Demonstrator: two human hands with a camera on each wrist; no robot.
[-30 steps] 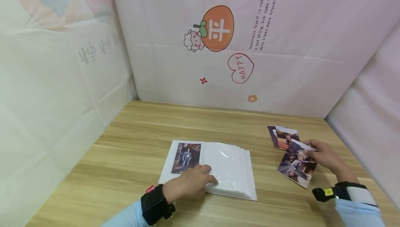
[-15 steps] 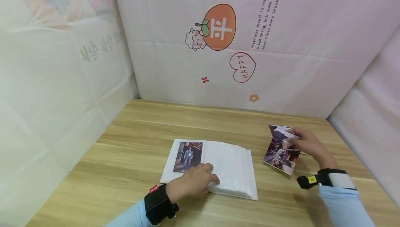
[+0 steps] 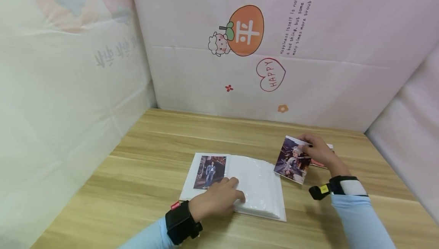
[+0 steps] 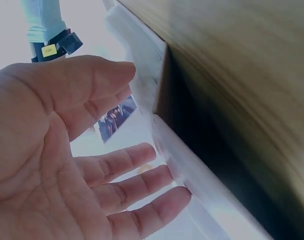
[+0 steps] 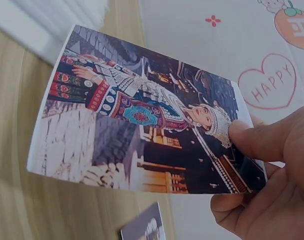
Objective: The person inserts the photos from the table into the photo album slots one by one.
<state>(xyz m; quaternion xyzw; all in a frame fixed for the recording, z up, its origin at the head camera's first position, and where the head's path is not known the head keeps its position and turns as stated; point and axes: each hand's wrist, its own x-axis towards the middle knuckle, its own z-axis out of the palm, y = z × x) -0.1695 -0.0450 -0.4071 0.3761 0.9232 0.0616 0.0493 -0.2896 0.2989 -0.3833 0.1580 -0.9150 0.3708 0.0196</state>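
Note:
An open photo album [image 3: 257, 184] with clear sleeves lies on the table, a photo [image 3: 210, 172] showing on its left page. My left hand [image 3: 219, 199] rests on the album near its fold, fingers relaxed; in the left wrist view its fingertips touch the album's edge [image 4: 174, 145]. Between thumb and fingers, my right hand [image 3: 319, 150] pinches a photo print [image 3: 291, 161] by one end. That print is tilted, just right of the album. In the right wrist view it shows a person in a silver headdress [image 5: 217, 127].
Another photo [image 3: 319, 164] lies on the wooden table [image 3: 154, 173] partly hidden behind my right hand; part of a dark print [image 5: 144, 225] appears in the right wrist view. Printed cloth walls [image 3: 192, 77] stand around the table's back and sides.
My right hand has carried the pinched photo leftward, from beside the loose prints to near the album's right edge. My left hand has stayed on the album.

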